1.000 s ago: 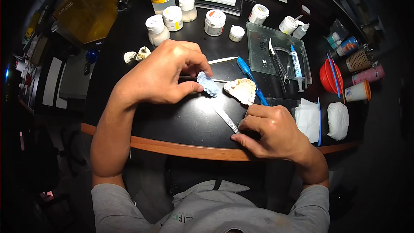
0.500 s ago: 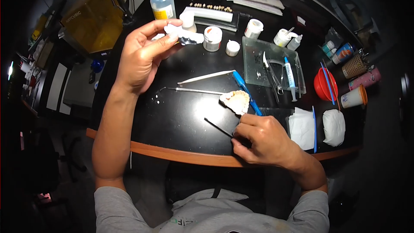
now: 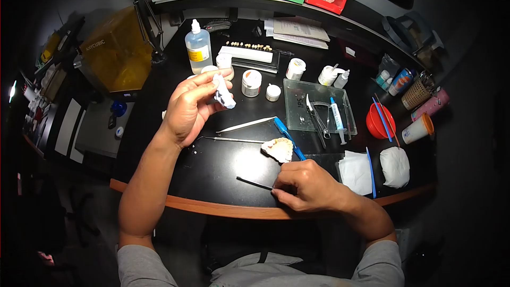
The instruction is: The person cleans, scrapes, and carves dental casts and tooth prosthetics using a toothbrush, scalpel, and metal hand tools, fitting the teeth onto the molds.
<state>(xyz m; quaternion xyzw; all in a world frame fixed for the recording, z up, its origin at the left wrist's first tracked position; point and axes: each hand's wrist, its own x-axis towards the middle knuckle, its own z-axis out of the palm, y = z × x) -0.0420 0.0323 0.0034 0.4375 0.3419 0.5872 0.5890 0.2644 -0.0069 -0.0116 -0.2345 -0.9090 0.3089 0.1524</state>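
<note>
My left hand is raised over the left of the black table, its thumb and fingers closed on a small pale blue-white molded piece. Near the table's front edge, my right hand pinches a thin dark tool that points left. Just beyond the right hand lies a cream dental model, beside a blue toothbrush. A metal probe and a white stick lie to its left.
Behind stand a clear bottle, a white jar and a shade guide. A glass plate holds tweezers and a syringe. To the right are a red bowl, white tissue and a white bundle.
The left hand rose from the table's middle with the pale piece and turned it. The right hand's tool now shows dark instead of pale. The view has tilted up, showing colored bins.
</note>
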